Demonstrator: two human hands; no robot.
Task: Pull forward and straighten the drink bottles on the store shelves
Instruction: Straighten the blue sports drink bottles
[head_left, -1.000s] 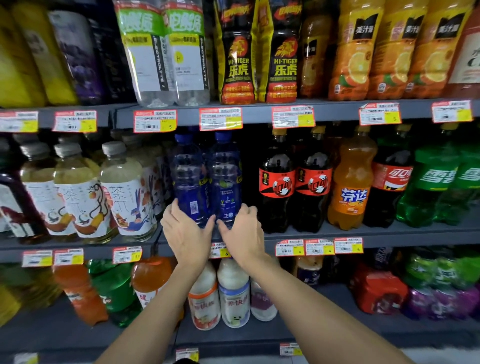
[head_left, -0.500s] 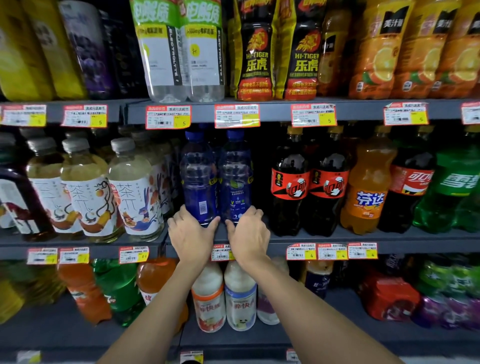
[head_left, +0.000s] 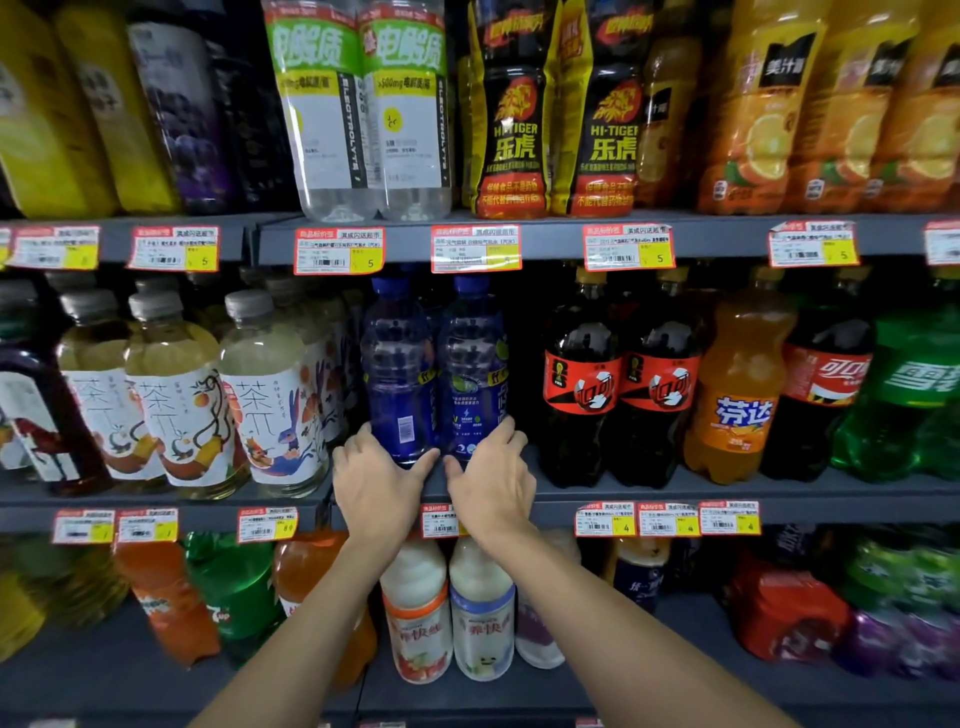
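You had the left hand (head_left: 376, 480) closed low round the left blue bottle (head_left: 397, 374) and the right hand (head_left: 493, 478) round the right blue bottle (head_left: 475, 374), each grip cupping a base between thumb and fingers just above the middle shelf's front edge (head_left: 649, 493). Both bottles stood upright, side by side, close behind that edge. Low hold likely chosen so bases slide toward the edge without tipping; the left bottle's barcode faced out, so a turn seemed due.

Grey shelving, three tiers.
Upper tier (head_left: 545, 240), top of frame: electrolyte bottles (head_left: 363, 130) and orange juice bottles (head_left: 758, 135) are stocked.
Middle tier (head_left: 675, 494): tea bottles (head_left: 182, 410) are stood at left, blue bottles (head_left: 400, 384) at centre, cola bottles (head_left: 582, 400) at right.
Lower tier (head_left: 467, 699): milk drinks (head_left: 421, 618) are stood at centre.
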